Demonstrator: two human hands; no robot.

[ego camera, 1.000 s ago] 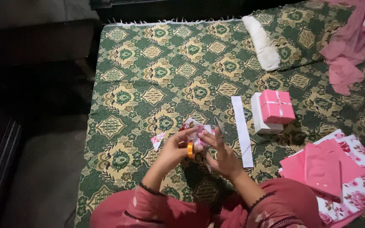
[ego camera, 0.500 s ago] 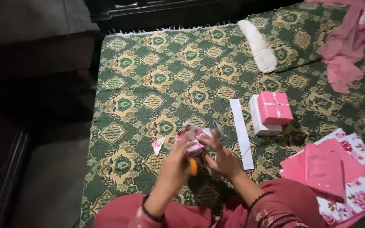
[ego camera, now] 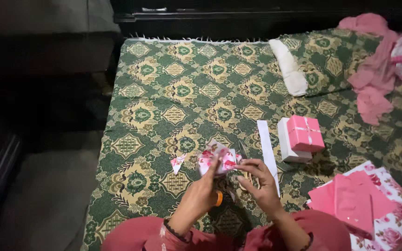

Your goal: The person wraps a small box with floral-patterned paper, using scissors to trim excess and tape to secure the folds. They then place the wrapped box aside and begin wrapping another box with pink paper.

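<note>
— Right, holding a small parcel wrapped in pink floral paper [ego camera: 216, 160], low over the green patterned bedspread [ego camera: 173, 93]. Left hand [ego camera: 201, 193] clamped on the near side, fingers up across the wrapping; something orange [ego camera: 218, 198] tucked under the palm, too hidden to name.

— And the right hand [ego camera: 257, 179]?

— Fingers pinched together at the parcel's right edge, seemingly on a flap or fold; exact contact hard to tell in the dim light. Scissors [ego camera: 244, 155] lying just behind, blades pointing away.

— Best way to do this fold?

— Probably: keep the left grip firm so the parcel cannot turn, pull the flap taut, crease flat against the side before letting go. Worth minding the scissors so close to the knuckles.

— Anything else about?

— White paper strip [ego camera: 267, 151] just right of the hands, then a white box [ego camera: 288, 142] with a pink ribboned gift box [ego camera: 305, 133] leaning on it. Pink sheets on floral wrapping paper [ego camera: 398, 218] at lower right; small floral scrap [ego camera: 178, 162] to the left.

— Changed since half a second ago?

— Little. Parcel sitting about the same spot, left hand shifted slightly higher on it, right fingers closer in. Boxes, strip and scrap unmoved.
</note>
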